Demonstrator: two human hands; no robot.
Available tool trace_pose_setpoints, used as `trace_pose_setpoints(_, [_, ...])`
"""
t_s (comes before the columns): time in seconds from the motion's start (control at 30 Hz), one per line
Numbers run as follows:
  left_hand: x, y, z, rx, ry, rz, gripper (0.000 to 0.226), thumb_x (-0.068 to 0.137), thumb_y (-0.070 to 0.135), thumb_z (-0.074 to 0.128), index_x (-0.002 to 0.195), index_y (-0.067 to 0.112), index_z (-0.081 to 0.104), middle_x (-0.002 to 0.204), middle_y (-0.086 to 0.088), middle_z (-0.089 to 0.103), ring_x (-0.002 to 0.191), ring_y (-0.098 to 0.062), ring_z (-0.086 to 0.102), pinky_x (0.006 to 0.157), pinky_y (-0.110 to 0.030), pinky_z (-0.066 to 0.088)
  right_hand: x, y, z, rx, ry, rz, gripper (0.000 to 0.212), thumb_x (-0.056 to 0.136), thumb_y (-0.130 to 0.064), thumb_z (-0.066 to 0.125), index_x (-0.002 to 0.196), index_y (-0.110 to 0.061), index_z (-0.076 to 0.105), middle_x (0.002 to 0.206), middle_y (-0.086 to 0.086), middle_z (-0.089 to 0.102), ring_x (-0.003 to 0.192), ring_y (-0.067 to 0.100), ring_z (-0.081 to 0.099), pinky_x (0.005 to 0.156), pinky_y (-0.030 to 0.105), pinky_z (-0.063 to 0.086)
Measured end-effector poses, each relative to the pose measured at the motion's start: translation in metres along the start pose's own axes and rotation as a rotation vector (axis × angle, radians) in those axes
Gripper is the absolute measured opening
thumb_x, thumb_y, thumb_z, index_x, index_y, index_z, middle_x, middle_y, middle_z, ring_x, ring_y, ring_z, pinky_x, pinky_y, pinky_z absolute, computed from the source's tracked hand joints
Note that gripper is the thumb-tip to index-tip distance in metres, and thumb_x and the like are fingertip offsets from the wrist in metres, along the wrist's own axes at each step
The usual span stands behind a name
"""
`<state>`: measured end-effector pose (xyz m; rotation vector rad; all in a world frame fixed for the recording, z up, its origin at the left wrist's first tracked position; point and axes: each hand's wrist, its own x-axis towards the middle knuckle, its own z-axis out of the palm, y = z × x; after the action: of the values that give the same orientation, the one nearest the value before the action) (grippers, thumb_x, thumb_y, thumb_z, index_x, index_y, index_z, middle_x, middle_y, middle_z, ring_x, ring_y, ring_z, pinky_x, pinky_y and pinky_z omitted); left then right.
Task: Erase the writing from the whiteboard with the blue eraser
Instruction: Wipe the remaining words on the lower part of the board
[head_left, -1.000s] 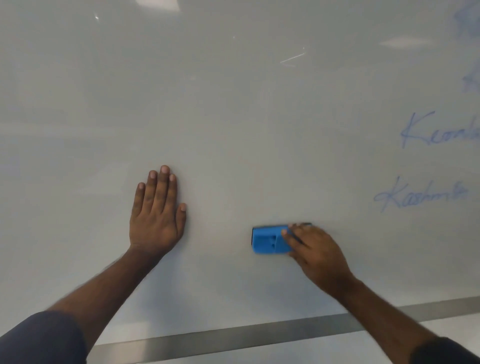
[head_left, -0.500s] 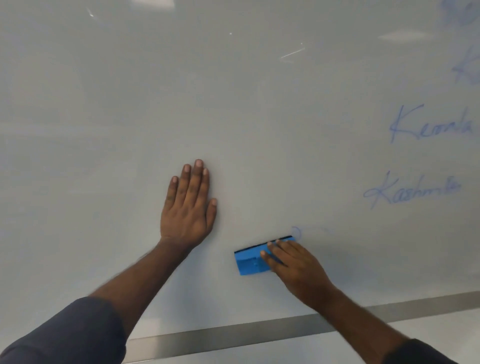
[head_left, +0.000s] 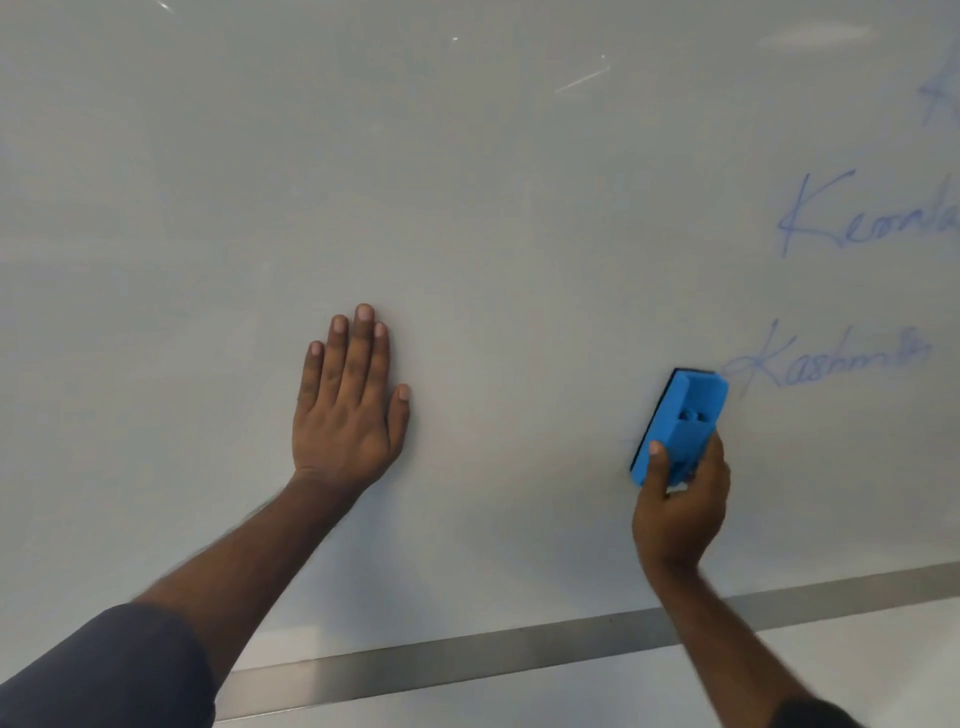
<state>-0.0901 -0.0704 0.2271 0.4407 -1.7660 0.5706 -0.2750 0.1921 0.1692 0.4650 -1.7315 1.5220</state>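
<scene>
Toward the lower right of the whiteboard (head_left: 519, 182), not far above its metal bottom edge (head_left: 519, 649), the right hand (head_left: 680, 504) grips the blue eraser (head_left: 678, 423) by its lower end, thumb on the left flank and fingers wrapped round the right, so the eraser stands tilted with its upper end leaning right. That upper corner sits just at the first stroke of the word "Kashmir" (head_left: 831, 361), which is written in faint blue and looks untouched apart from that contact. A second word, "Kerala" (head_left: 872, 218) as far as it can be read, runs off the right edge higher up, and a further scrap of writing (head_left: 937, 98) shows near the upper right corner. The left hand (head_left: 348, 405) lies flat on the bare middle of the board, fingers together and pointing up, thumb a little apart, and appears to brace the body. The dark felt face seems turned to the board, though whether it lies fully flat cannot be told. To do this stroke well, I judge the felt should be pressed flat, not on its corner, and drawn rightward along the whole word in overlapping passes. Even pressure matters: faint ink tends to smear into a haze. The upper words should follow, working toward the right edge.
</scene>
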Motion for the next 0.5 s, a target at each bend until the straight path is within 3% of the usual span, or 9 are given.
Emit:
trace_pose_setpoints(0.07, [0.000,0.001,0.001,0.009,0.003,-0.005,0.063,0.104,0.033,0.034,0.157,0.002,0.020,0.163,-0.014,0.016,0.156,-0.025,0.005,0.126,-0.045,0.012,-0.021,-0.003,0.007,0.006,-0.006,0.052,0.055,0.089,-0.020,0.068,0.134,0.004,0.046,0.108,0.023,0.061,0.096,0.034,0.061,0.076,0.028,0.049])
trace_pose_setpoints(0.13, [-0.001,0.003,0.001,0.011,0.007,-0.010,0.063,0.104,0.032,0.033,0.157,0.002,0.019,0.163,-0.014,0.016,0.156,-0.024,0.004,0.126,-0.044,0.011,-0.038,-0.013,0.014,0.013,-0.040,0.034,0.056,0.091,-0.024,0.065,0.134,0.005,0.045,0.112,0.023,0.060,0.101,0.034,0.060,0.080,0.037,0.053])
trace_pose_setpoints(0.27, [0.001,0.004,0.000,0.009,0.009,-0.014,0.063,0.103,0.032,0.032,0.157,0.002,0.017,0.163,-0.013,0.015,0.156,-0.025,0.003,0.127,-0.043,0.008,-0.070,-0.041,0.031,0.009,-0.164,-0.078,0.061,0.090,-0.032,0.058,0.137,0.005,0.045,0.120,0.022,0.059,0.110,0.030,0.058,0.089,0.032,0.051])
trace_pose_setpoints(0.4, [0.000,0.002,0.000,0.006,0.014,0.002,0.063,0.103,0.032,0.033,0.157,0.002,0.018,0.163,-0.014,0.017,0.153,-0.032,0.016,0.126,-0.044,0.010,-0.105,-0.050,0.047,-0.066,-0.417,-0.553,0.053,0.093,-0.033,0.060,0.134,-0.001,0.051,0.120,0.017,0.063,0.110,0.026,0.057,0.096,0.034,0.048])
trace_pose_setpoints(0.5, [0.000,0.000,0.000,0.006,0.033,0.017,0.062,0.103,0.031,0.036,0.156,0.001,0.022,0.162,-0.016,0.020,0.154,-0.029,0.013,0.126,-0.044,0.013,-0.098,-0.035,0.047,-0.167,-0.474,-0.844,0.048,0.090,-0.032,0.066,0.130,-0.005,0.058,0.118,0.016,0.066,0.104,0.031,0.063,0.093,0.041,0.051])
